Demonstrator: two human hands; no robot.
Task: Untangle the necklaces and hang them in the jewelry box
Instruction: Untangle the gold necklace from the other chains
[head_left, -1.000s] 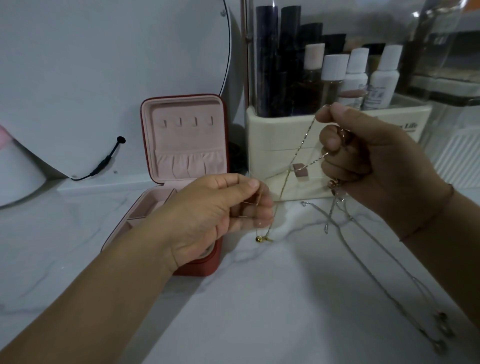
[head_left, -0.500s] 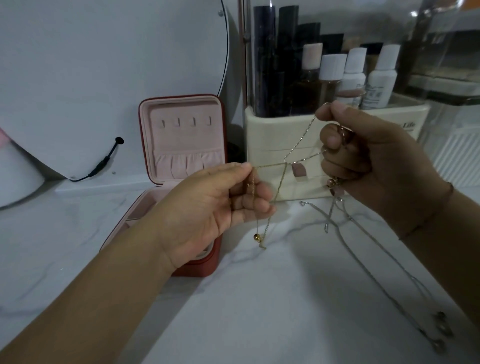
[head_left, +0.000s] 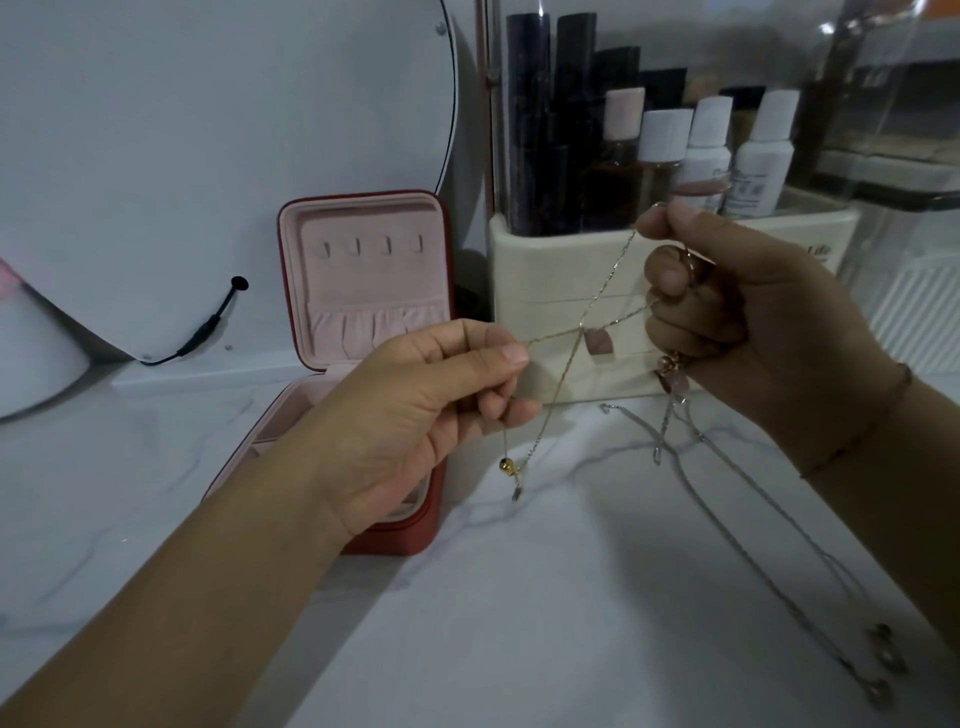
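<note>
Your white marble table (head_left: 571, 597) carries the open red jewelry box (head_left: 410, 540) at left, a cream organizer (head_left: 540, 332) behind, and silver chains (head_left: 742, 551) (pendants at their near ends) trailing right.

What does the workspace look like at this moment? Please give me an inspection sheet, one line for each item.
Surface: white marbled counter, in dim light.
Job's things: gold necklace stretched between both hands, strands crossing, a pink pendant on it; silver necklace lying on the counter; red jewelry box open, its four lid hooks bare.
Clutter: cream organizer holding bottles.
Grippers: left hand pinches the gold necklace; right hand grips it, more pendants hanging below.
Cables: black cable on the round white panel.
Surroundings: clear cover over the organizer.
</note>
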